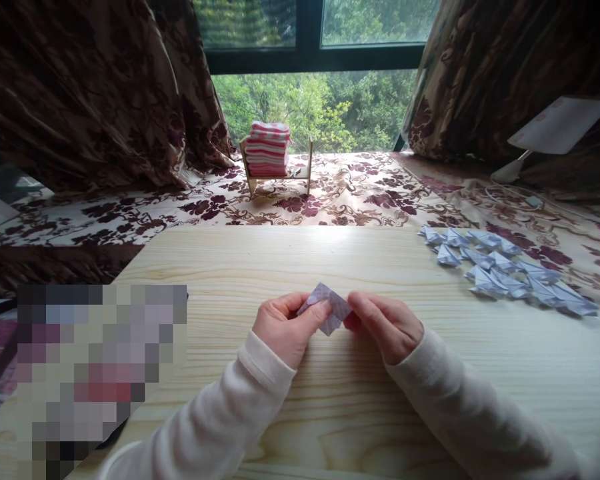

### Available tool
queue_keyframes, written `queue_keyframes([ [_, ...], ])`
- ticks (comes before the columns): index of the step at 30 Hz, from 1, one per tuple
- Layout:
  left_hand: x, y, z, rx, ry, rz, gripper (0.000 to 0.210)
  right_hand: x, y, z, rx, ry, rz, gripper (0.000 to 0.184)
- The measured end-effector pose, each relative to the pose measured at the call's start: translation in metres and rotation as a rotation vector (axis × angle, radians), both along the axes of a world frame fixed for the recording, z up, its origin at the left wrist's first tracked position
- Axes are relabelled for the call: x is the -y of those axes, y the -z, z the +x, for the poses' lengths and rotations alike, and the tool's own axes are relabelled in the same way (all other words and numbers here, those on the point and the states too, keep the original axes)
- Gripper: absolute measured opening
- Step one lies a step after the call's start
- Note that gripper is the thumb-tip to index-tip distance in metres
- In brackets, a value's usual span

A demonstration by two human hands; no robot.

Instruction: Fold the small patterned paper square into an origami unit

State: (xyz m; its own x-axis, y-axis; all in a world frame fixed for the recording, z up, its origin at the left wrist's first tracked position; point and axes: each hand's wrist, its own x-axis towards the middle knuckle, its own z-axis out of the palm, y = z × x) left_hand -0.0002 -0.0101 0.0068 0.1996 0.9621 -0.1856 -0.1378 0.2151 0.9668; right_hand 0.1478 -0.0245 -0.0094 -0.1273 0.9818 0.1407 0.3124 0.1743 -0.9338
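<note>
Above the middle of the table, a small folded piece of paper (338, 305) is held up as a diamond, pale lilac with faint print on it. My left hand (291, 325) grips it, thumb lying across its front and fingers behind. At the paper's right corner, my right hand (387, 323) pinches with thumb and fingertips. Part of the paper is covered by my left thumb. Over to the right lie several folded paper pieces (493, 263), white-blue and pointed, set in rough rows on the table.
The light wooden table (220, 267) spans the front. Behind it, a floral cloth (360, 193) bears a small wooden rack (280, 177) with folded pink-striped towels (267, 150). A white lamp (560, 125) stands at the right. A blurred patch hides the left table edge.
</note>
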Motion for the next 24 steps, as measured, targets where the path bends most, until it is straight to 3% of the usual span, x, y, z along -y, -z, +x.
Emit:
queue_keyframes([
  [5, -0.003, 0.004, -0.001, 0.046, -0.013, -0.024, 0.017, 0.001, 0.003, -0.001, -0.058, -0.151, 0.061, 0.029],
  [10, -0.001, -0.004, -0.002, -0.140, 0.065, 0.028, 0.019, -0.001, 0.009, 0.002, 0.039, -0.076, 0.111, 0.031],
  [14, 0.000, -0.005, -0.002, -0.132, 0.129, 0.026, 0.020, 0.002, 0.009, -0.002, 0.024, -0.069, 0.175, 0.031],
  [21, -0.002, 0.002, -0.002, 0.045, 0.026, -0.023, 0.017, -0.002, 0.003, 0.001, -0.017, -0.124, 0.169, 0.030],
  [24, -0.004, 0.004, -0.002, 0.064, -0.024, -0.041, 0.015, -0.003, 0.004, 0.000, -0.068, -0.083, 0.115, 0.030],
])
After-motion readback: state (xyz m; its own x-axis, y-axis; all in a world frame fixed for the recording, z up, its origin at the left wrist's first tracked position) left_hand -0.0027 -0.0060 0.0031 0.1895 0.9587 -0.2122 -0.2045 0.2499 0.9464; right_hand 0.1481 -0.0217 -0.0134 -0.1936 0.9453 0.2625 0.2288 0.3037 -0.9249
